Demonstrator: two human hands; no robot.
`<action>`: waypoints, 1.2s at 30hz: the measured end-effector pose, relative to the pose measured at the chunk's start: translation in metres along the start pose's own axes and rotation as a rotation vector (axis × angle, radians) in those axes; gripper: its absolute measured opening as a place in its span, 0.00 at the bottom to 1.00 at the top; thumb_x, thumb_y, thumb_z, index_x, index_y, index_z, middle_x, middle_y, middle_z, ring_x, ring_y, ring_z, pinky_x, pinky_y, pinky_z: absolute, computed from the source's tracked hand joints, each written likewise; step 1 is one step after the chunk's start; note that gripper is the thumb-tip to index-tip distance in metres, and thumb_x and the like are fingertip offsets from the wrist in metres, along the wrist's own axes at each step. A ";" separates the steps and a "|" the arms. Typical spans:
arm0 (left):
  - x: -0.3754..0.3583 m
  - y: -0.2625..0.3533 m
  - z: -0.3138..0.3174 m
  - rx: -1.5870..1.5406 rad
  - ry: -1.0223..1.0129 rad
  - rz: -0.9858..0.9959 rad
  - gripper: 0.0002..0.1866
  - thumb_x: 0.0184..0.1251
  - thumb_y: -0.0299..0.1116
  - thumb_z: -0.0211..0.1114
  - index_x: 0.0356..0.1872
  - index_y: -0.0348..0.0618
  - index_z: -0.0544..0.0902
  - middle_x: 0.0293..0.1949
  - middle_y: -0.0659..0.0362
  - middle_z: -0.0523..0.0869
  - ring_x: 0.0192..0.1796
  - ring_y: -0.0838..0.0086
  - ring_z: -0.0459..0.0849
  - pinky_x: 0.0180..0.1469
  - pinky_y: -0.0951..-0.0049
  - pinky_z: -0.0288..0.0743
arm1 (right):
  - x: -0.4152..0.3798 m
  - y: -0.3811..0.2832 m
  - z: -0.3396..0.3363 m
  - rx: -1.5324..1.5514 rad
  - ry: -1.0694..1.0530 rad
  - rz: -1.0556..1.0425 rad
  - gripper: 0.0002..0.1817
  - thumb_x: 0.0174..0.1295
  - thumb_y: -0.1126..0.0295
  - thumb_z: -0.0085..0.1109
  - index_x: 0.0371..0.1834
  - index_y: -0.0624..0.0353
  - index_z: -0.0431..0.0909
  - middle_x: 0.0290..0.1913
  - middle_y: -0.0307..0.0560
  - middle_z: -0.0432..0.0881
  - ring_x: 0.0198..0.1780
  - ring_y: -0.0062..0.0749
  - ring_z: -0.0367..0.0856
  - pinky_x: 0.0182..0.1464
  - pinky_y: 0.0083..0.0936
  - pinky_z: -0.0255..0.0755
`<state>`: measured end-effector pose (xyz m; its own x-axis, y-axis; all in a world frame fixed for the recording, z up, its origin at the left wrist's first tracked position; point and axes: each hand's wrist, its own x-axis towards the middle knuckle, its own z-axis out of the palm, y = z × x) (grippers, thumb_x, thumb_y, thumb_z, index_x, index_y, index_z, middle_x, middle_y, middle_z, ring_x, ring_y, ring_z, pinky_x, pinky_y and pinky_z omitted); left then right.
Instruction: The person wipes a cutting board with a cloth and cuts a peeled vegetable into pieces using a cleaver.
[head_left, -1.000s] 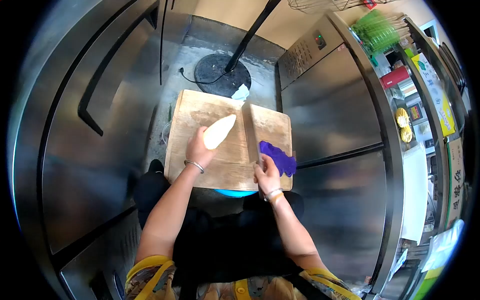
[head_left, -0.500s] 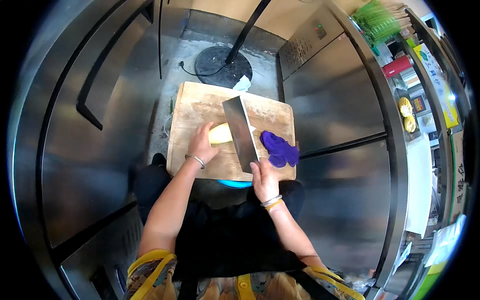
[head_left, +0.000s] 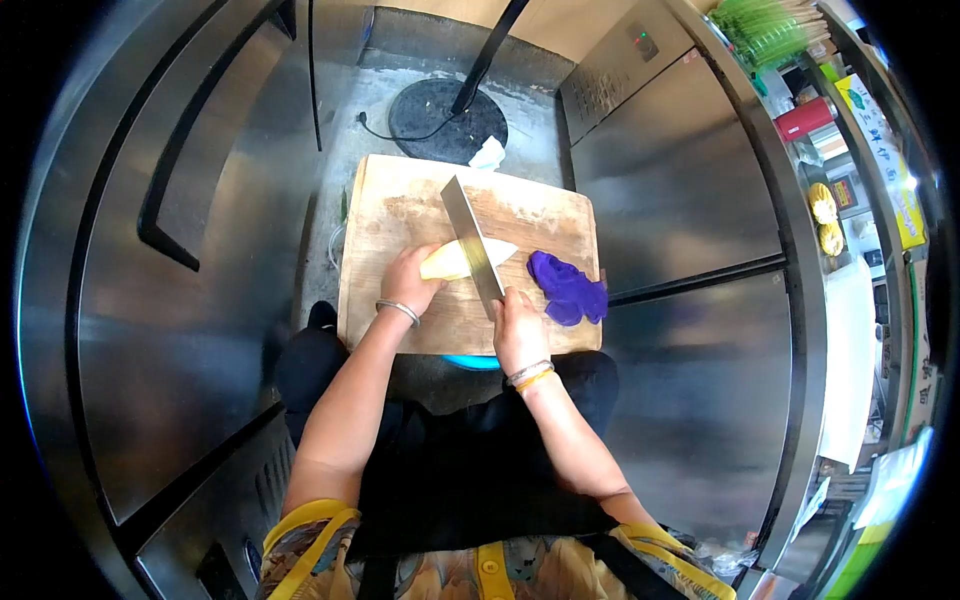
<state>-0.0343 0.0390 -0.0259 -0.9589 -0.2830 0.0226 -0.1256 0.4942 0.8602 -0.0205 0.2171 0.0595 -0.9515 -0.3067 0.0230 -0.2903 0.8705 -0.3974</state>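
A pale yellow, peeled piece of food [head_left: 447, 262] lies on the wooden cutting board [head_left: 390, 325], its pointed end to the right. My left hand [head_left: 411, 280] grips its left end with bent fingers. Closed round the handle of a wide cleaver [head_left: 468, 235] is my right hand [head_left: 520, 328]; the handle itself is mostly hidden. The blade stands across the yellow piece, with some of the piece showing on both sides of it. Purple slices [head_left: 567, 288] are heaped at the board's right side.
A blue container [head_left: 471, 362] shows under the board's near edge. Beyond the board are a round black base [head_left: 447, 120] with a pole and a white crumpled scrap [head_left: 488, 154]. Steel cabinets [head_left: 690, 370] flank both sides. Shelves at right hold a red cylinder [head_left: 806, 119] and corn [head_left: 823, 204].
The cleaver has come down, its blade now more upright and across the yellow piece. My right hand is lower and slightly left. More of the piece's pointed right end shows.
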 end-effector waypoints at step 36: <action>0.023 0.041 -0.003 0.027 0.245 0.154 0.30 0.47 0.25 0.70 0.58 0.48 0.77 0.54 0.51 0.79 0.62 0.56 0.72 0.64 0.61 0.67 | 0.022 0.005 -0.024 -0.139 -0.301 0.165 0.11 0.67 0.70 0.37 0.49 0.60 0.62 0.37 0.67 0.82 0.41 0.60 0.83 0.43 0.50 0.76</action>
<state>-0.0610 0.0501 0.0117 -0.8777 -0.3911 0.2770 0.0070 0.5675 0.8234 -0.0454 0.2239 0.0804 -0.9200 -0.2393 -0.3104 -0.1663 0.9554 -0.2439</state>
